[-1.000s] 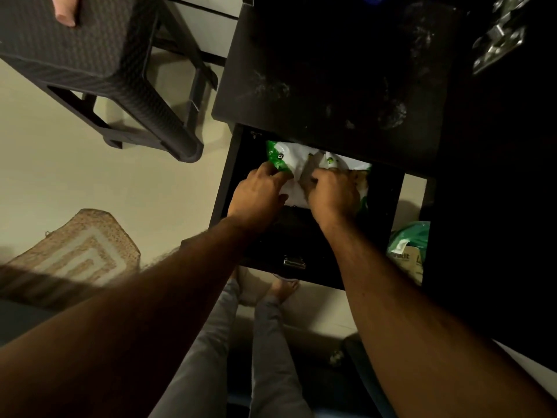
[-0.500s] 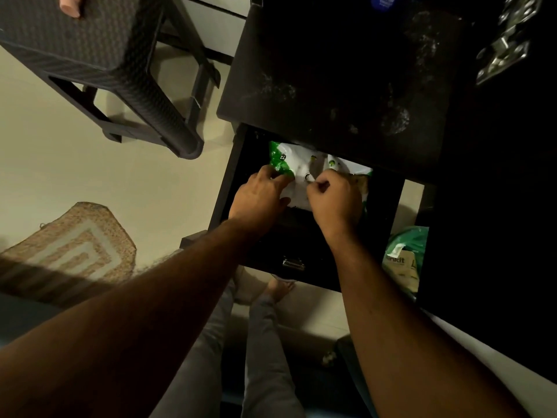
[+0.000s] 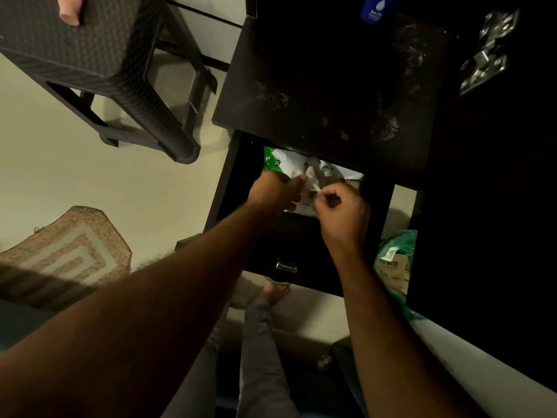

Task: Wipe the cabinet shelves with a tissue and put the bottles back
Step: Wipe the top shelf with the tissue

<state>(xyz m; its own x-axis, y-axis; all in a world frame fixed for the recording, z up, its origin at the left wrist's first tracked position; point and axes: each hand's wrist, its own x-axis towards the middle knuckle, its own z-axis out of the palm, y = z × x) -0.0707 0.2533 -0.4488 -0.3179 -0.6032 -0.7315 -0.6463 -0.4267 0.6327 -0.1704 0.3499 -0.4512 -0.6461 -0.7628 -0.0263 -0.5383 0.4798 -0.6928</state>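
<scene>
Head view: the green-and-white tissue pack [image 3: 289, 167] lies in the open drawer [image 3: 301, 251] at 12 o'clock of both hands, left hand [image 3: 275, 193] pressed on it, likely to steady it. Right hand [image 3: 340, 212] at its 3 o'clock pinches a tissue [image 3: 313, 176] upward; the dusty shelf [image 3: 331, 95] waits at 12 o'clock

Domestic interior, dim light. Evidence: pale tiled floor [image 3: 90, 182] with woven doormat [image 3: 64, 254]; dark rattan-pattern plastic stool [image 3: 99, 58]; dark wood cabinet shelf [image 3: 331, 95], dust-marked, holding a blue bottle [image 3: 375, 9]. Bare foot [image 3: 275, 291] on floor fits a home.
</scene>
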